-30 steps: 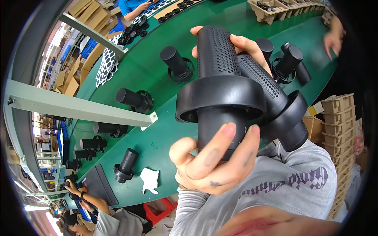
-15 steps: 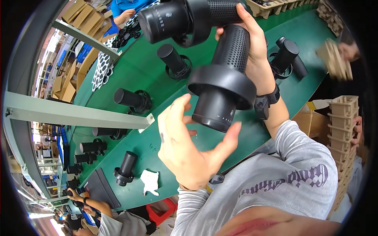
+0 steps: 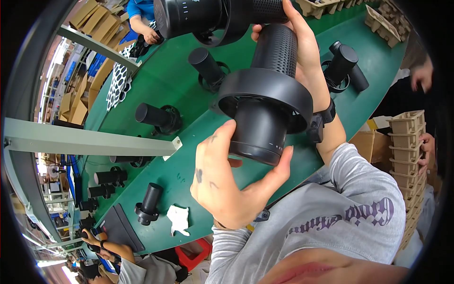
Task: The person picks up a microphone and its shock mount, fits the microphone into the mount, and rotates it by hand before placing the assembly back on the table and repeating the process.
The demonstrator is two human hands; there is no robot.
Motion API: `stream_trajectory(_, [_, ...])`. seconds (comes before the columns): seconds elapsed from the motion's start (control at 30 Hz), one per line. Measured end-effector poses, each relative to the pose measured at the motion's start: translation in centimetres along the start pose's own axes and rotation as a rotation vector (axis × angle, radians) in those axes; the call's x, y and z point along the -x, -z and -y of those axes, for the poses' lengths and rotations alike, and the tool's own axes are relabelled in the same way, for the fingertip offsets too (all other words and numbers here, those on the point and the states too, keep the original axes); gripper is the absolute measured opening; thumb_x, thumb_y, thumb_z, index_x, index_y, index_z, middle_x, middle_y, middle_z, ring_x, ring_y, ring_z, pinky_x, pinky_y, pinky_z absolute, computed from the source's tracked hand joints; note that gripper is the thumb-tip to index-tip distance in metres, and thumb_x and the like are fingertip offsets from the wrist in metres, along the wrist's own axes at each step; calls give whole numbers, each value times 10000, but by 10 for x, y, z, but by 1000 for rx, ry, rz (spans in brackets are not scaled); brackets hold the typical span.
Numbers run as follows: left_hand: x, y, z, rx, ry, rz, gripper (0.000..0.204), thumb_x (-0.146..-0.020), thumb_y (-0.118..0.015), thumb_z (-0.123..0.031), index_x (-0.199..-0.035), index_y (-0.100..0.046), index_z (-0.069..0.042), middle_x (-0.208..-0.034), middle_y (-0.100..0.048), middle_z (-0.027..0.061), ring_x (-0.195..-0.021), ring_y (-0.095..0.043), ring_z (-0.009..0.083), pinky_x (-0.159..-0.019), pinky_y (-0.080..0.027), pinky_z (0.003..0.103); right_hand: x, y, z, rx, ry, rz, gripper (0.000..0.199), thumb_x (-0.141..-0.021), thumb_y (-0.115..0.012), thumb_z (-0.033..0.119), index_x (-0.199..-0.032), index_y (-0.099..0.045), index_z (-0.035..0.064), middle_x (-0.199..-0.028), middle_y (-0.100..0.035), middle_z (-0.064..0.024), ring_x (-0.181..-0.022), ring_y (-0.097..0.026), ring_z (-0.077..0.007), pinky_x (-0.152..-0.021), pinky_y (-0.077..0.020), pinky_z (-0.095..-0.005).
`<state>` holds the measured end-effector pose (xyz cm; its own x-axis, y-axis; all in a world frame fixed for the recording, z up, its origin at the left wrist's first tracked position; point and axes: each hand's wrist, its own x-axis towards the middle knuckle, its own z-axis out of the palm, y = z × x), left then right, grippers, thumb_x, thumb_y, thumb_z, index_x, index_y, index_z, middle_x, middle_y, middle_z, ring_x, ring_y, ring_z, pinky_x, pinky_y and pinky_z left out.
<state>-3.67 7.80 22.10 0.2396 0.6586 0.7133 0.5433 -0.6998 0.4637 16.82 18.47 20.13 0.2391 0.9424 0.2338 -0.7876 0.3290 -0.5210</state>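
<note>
My right hand (image 3: pixel 309 57) is wrapped round the perforated upper part of a black microphone (image 3: pixel 262 120) with a wide black ring about its middle. That microphone is tilted, its smooth end toward me. My left hand (image 3: pixel 227 184) has thumb and fingers curved round this smooth end; some fingertips are hidden behind it. A second black ringed microphone (image 3: pixel 189 16) lies crosswise above, cut off by the top edge. A finger of my right hand reaches over its perforated end, and the grip behind is hidden.
More microphones stand or lie on the green table (image 3: pixel 198 142), one (image 3: pixel 149 203) near a white cloth (image 3: pixel 178 220). A pale metal beam (image 3: pixel 90 137) crosses at left. Stacked pulp trays (image 3: pixel 409 161) stand at right by a co-worker's hand (image 3: pixel 425 146). A person in blue (image 3: pixel 142 9) works opposite.
My left thumb and fingers have closed in on the microphone's smooth end. Both microphones have shifted slightly. At right, a co-worker's hand has let go of a pulp tray, now at the table's far end.
</note>
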Motion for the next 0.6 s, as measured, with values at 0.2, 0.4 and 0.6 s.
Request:
stream_trajectory(0.2, [1, 4, -3, -75, -192, -52, 690, -501, -858, -87, -1148, -618, -74, -1024, -571, 91, -851, -592, 212, -542, -507, 253, -8, 6, -4, 41, 102, -31, 525, -970, -469, 472, -1057, -600, -29, -799, -658, -158, -689, -648, -240, -656, -552, -333])
stream_trajectory(0.4, [0, 11, 2, -86, -305, 37, 695, -464, -791, 8, -1126, -648, -145, -1128, -508, 107, -959, -556, 244, -585, -529, 272, -10, 9, -5, -97, 42, 82, 476, -982, -471, 424, -1059, -602, -27, -843, -664, -151, -706, -648, -247, -678, -558, -356])
stream_trajectory(0.6, [2, 2, -4, -170, -412, -58, 513, -516, -772, -16, -950, -732, -287, -1145, -506, 118, -937, -518, 277, -627, -439, 291, -10, 8, -5, -253, -17, 146, 467, -984, -472, 413, -1061, -600, -29, -871, -669, -147, -704, -649, -255, -684, -558, -362])
